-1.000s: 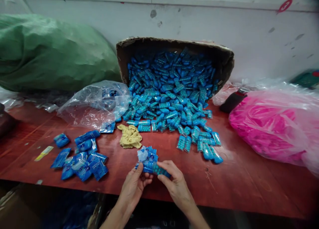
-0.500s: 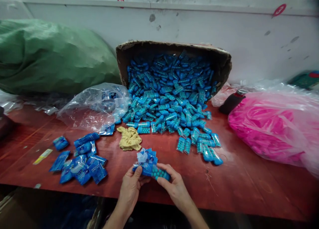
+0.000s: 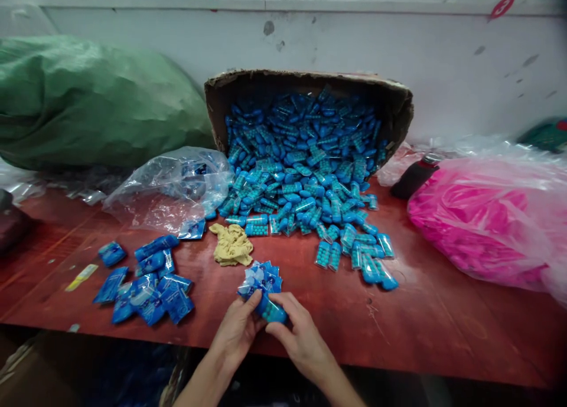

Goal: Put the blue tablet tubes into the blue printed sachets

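My left hand (image 3: 239, 323) is closed, its thumb pressing on a blue printed wrapper (image 3: 258, 303). My right hand (image 3: 299, 330) is closed around a capsule-shaped container (image 3: 273, 311) with a blue end and teal beads showing through its clear part. The container's left end meets the wrapper between my hands; whether it is inside cannot be made out. Just beyond my fingers is a small pile of blue and white wrappers (image 3: 261, 276). Further back, many similar bead capsules (image 3: 305, 188) spill from a tipped cardboard box (image 3: 401, 120). Filled blue packets (image 3: 146, 298) lie at my left.
A crumpled yellow cloth or glove (image 3: 232, 244) and a clear plastic bag (image 3: 146, 185) lie behind my hands. A green sack (image 3: 97, 103) stands back left. At right are a dark bottle (image 3: 414, 176) and a bag of pink items (image 3: 478, 230). The red table (image 3: 425, 336) ends near my wrists.
My right hand and the capsule have moved left, closer to my left hand, and the capsule now tilts down to the right. The view has shifted slightly.
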`<state>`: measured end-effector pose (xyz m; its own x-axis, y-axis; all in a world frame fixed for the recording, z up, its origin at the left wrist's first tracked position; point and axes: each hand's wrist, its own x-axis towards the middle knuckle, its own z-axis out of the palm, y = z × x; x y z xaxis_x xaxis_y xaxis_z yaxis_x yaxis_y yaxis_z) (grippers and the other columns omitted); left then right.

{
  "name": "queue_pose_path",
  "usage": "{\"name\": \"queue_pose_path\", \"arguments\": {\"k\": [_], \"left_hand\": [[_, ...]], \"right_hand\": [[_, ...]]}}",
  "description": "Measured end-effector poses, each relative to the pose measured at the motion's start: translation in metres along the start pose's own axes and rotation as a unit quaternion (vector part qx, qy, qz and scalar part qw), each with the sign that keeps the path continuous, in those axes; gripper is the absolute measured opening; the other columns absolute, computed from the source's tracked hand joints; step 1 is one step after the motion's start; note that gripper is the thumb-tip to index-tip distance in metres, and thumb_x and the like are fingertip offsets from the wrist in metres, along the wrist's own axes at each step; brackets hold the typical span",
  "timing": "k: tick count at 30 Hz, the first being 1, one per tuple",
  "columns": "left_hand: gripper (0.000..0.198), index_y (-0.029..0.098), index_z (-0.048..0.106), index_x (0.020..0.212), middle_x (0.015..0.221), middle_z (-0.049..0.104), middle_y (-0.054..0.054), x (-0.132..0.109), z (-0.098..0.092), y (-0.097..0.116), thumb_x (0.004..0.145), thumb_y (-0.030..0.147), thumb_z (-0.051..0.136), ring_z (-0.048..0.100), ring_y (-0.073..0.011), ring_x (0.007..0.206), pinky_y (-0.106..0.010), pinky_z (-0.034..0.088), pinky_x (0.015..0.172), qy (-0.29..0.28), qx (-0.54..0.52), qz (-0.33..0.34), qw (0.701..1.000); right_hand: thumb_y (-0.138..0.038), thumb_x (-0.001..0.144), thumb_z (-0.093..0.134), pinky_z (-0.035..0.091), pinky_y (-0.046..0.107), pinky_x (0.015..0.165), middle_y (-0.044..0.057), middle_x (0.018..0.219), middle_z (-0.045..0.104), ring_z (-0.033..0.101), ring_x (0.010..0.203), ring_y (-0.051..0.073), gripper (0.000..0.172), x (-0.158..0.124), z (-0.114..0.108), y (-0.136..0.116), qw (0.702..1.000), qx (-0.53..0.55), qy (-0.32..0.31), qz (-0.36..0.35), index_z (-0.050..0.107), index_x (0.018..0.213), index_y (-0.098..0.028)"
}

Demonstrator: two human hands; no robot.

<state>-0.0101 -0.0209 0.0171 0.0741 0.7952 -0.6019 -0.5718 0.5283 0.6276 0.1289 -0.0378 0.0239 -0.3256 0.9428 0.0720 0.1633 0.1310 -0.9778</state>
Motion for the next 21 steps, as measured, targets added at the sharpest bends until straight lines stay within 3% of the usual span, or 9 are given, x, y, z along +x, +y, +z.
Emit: {"name": "queue_pose_path", "arguments": {"k": [3, 5, 9, 11, 16, 19, 21], "left_hand": [[0.013, 0.013, 0.061, 0.085, 0.078, 0.071, -0.005, -0.001, -0.009, 0.003, 0.073, 0.017, 0.061, 0.066, -0.0156, 0.067, -0.027, 0.053, 0.061, -0.018, -0.018, -0.033, 0.999], [0.015, 0.013, 0.061, 0.089, 0.084, 0.071, -0.006, -0.003, -0.012, 0.006, 0.075, 0.015, 0.059, 0.066, -0.0172, 0.074, -0.029, 0.053, 0.066, -0.040, -0.031, -0.048, 0.998], [0.021, 0.011, 0.059, 0.098, 0.087, 0.070, -0.010, -0.007, -0.011, 0.011, 0.078, 0.015, 0.053, 0.064, -0.0212, 0.087, -0.033, 0.051, 0.076, -0.101, -0.055, -0.071, 0.991], [0.023, 0.011, 0.059, 0.100, 0.086, 0.070, -0.010, -0.007, -0.007, 0.011, 0.079, 0.014, 0.052, 0.064, -0.0219, 0.089, -0.034, 0.051, 0.077, -0.118, -0.067, -0.079, 0.988], [0.015, 0.011, 0.062, 0.090, 0.078, 0.071, -0.008, -0.008, 0.007, 0.002, 0.078, 0.015, 0.054, 0.066, -0.0187, 0.081, -0.025, 0.052, 0.067, -0.074, -0.092, -0.046, 0.992], [0.016, 0.011, 0.063, 0.088, 0.078, 0.071, -0.008, -0.013, 0.014, -0.005, 0.077, 0.020, 0.057, 0.066, -0.0179, 0.074, -0.024, 0.053, 0.060, -0.072, -0.074, -0.036, 0.994], [0.017, 0.011, 0.063, 0.089, 0.080, 0.071, -0.008, -0.017, 0.016, -0.007, 0.077, 0.021, 0.057, 0.066, -0.0181, 0.074, -0.026, 0.053, 0.063, -0.080, -0.063, -0.038, 0.994]], "right_hand": [[-0.019, 0.080, 0.054, 0.038, 0.030, 0.088, 0.002, 0.106, 0.054, 0.051, 0.100, 0.017, 0.033, 0.004, -0.013, -0.003, 0.988, 0.135, -0.066, 0.026, 0.054, 0.113, -0.026], [-0.022, 0.074, 0.062, 0.040, 0.030, 0.085, 0.001, 0.104, 0.053, 0.050, 0.098, 0.017, 0.039, 0.007, -0.017, 0.005, 0.973, 0.217, -0.070, 0.044, 0.055, 0.112, -0.027], [-0.024, 0.056, 0.078, 0.042, 0.028, 0.077, 0.000, 0.101, 0.052, 0.051, 0.088, 0.016, 0.071, 0.012, -0.016, 0.027, 0.950, 0.297, -0.055, 0.079, 0.048, 0.120, -0.031], [-0.024, 0.053, 0.080, 0.042, 0.029, 0.077, 0.000, 0.106, 0.051, 0.051, 0.089, 0.017, 0.080, 0.013, -0.015, 0.030, 0.942, 0.317, -0.065, 0.089, 0.043, 0.124, -0.032], [-0.024, 0.062, 0.074, 0.039, 0.031, 0.085, 0.001, 0.108, 0.053, 0.050, 0.094, 0.018, 0.063, 0.011, -0.013, 0.018, 0.950, 0.297, -0.058, 0.080, 0.049, 0.120, -0.030], [-0.022, 0.064, 0.072, 0.042, 0.028, 0.076, 0.000, 0.100, 0.053, 0.051, 0.084, 0.015, 0.055, 0.010, -0.011, 0.018, 0.952, 0.288, -0.027, 0.099, 0.053, 0.115, -0.029], [-0.020, 0.065, 0.070, 0.043, 0.025, 0.071, -0.001, 0.096, 0.054, 0.052, 0.078, 0.013, 0.053, 0.010, -0.010, 0.021, 0.948, 0.299, -0.022, 0.111, 0.054, 0.114, -0.030]]}}
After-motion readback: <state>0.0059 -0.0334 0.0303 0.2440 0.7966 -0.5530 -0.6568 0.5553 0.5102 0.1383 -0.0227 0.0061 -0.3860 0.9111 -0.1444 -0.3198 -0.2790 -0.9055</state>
